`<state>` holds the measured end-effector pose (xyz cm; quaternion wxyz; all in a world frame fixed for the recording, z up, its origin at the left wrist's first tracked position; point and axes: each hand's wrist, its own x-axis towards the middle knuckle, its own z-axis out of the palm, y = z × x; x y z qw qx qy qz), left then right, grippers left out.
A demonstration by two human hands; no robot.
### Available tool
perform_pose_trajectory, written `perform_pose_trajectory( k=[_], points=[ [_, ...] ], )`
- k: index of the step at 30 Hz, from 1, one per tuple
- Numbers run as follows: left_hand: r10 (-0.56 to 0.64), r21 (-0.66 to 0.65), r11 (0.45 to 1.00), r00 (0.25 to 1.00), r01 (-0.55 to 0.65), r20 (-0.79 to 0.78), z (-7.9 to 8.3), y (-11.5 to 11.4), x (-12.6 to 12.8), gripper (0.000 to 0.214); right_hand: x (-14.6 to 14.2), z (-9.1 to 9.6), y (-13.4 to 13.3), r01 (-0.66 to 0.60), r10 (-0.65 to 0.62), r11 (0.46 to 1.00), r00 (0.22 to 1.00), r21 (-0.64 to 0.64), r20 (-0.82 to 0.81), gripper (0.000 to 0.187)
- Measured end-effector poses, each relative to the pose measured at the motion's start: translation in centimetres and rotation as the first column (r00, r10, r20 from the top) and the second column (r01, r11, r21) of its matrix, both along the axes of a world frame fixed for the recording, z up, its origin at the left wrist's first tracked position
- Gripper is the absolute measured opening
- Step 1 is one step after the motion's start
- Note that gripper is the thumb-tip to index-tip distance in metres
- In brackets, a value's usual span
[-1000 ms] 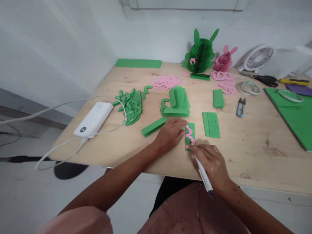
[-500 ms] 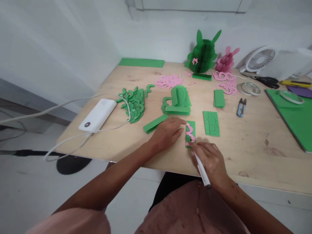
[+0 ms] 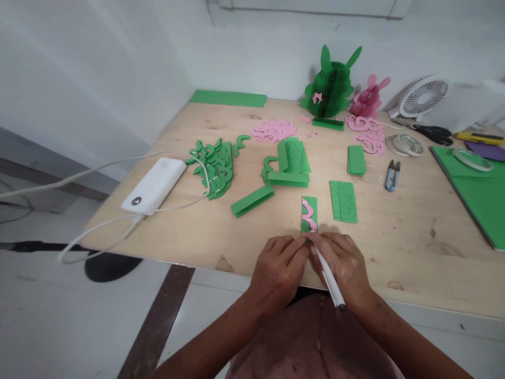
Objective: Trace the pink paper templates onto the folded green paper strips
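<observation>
A small folded green paper lies near the table's front edge with a wavy pink paper cutout on top. My right hand is closed around a white pen, its back end toward me and its tip hidden by my fingers at the paper's lower end. From the left, my left hand pinches that same near end, fingers curled and almost touching the right fingertips. Right of them lies a green paper with drawn wavy lines. A folded green strip sits to the left.
Green cutouts and pink cutouts lie in piles. A white power bank with a looping cable is at left. Blue thread snips, tape rolls, black scissors and a fan are at right. Paper rabbits stand behind.
My left hand has moved from the paper's upper left side down to its near end, beside my right hand. The right hand stays there with the pen.
</observation>
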<state>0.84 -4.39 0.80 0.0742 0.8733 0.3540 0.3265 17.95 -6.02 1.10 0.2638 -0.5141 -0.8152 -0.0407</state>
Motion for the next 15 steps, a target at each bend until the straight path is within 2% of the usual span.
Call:
perform_pose_trajectory(
  k=[15],
  points=[
    [0.032, 0.007, 0.999, 0.999, -0.032, 0.012, -0.96, 0.04, 0.23, 0.024, 0.09, 0.26, 0.08, 0.012, -0.012, 0.999, 1.000, -0.038, -0.014, 0.029]
  ],
)
